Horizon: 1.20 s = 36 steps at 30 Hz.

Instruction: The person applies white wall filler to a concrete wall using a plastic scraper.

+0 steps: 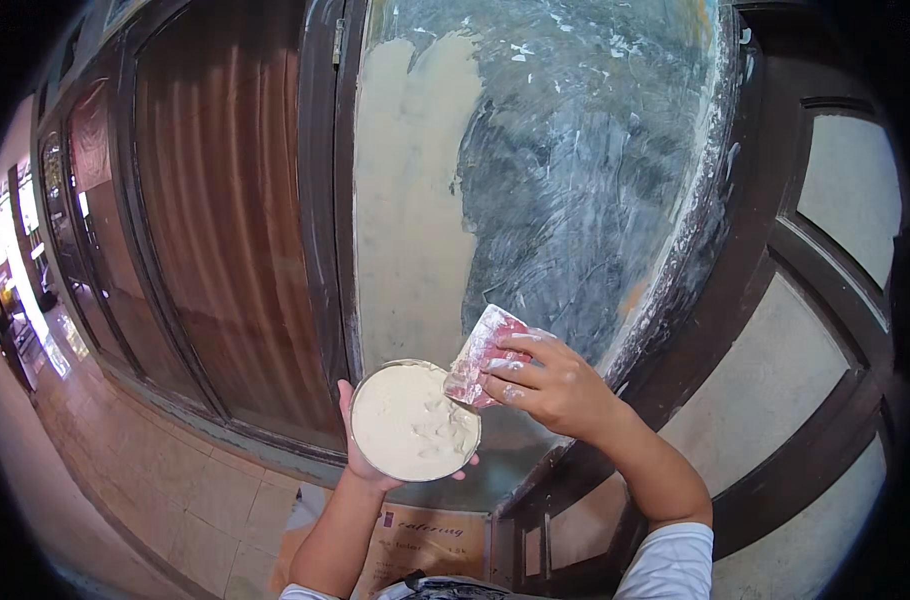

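My left hand (360,450) holds up a round tub of cream-coloured putty (400,415), its fingers wrapped beneath and around the side. The putty is smooth on the left and scooped into ridges on the right. In my right hand (547,380) is a flat red putty spreader (487,350), smeared with white and tilted, its lower edge at the tub's right rim. White smears mark my right fingers. Beyond both hands stands a wall panel (585,180), bluish grey and streaked, with a band of cream putty (410,200) spread down its left side.
A dark window frame with a brown curtain (220,220) behind it stands at left. To the right is a dark wooden door (765,250) with pale panels. Below lie floor tiles (190,500) and a printed sheet (430,550). A bright passage opens at far left.
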### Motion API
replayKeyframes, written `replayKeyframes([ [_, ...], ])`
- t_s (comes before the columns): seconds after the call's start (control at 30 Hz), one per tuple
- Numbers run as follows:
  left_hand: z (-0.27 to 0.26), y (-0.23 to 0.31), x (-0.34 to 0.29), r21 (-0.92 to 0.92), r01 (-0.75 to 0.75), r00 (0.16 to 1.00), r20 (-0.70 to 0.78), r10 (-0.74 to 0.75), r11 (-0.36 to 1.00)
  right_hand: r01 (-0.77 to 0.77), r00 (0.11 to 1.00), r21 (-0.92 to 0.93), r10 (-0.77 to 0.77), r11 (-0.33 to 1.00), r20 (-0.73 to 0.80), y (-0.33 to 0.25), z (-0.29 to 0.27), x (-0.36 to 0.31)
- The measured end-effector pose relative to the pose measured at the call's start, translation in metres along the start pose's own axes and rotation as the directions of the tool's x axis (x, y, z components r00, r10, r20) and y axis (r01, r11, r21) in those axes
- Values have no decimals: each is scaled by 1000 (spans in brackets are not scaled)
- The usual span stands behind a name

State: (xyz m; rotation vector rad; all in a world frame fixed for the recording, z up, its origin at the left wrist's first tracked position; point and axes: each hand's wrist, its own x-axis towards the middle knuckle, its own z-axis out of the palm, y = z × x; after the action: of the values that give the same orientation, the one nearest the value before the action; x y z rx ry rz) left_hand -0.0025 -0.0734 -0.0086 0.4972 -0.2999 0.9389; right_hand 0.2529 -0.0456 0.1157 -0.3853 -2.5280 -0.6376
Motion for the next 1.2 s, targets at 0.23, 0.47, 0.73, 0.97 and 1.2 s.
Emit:
replayKeyframes([
  [0.23, -8, 12, -4, 52, 22, 1000, -19, -21, 998, -43, 999, 45, 43, 998, -7, -4, 18, 6],
  [0.47, -16, 20, -6, 87, 47, 999, -20, -45, 995, -118, 993, 100, 120, 988, -11, -7, 40, 5],
  [0.73, -53, 21, -26, -23, 46, 993, -105, -48, 999, -397, 907, 82, 404, 914, -121, 3, 67, -18],
  [0.97, -93, 27, -75, -84, -108, 987, -130, 96, 991, -692, 648, 351, 757, 631, -84, 51, 157, -88],
  [1.2, -87, 18, -97, -171, -386, 912, -218, 348, 906, -775, 606, 256, 794, 578, 41, 53, 242, -120],
])
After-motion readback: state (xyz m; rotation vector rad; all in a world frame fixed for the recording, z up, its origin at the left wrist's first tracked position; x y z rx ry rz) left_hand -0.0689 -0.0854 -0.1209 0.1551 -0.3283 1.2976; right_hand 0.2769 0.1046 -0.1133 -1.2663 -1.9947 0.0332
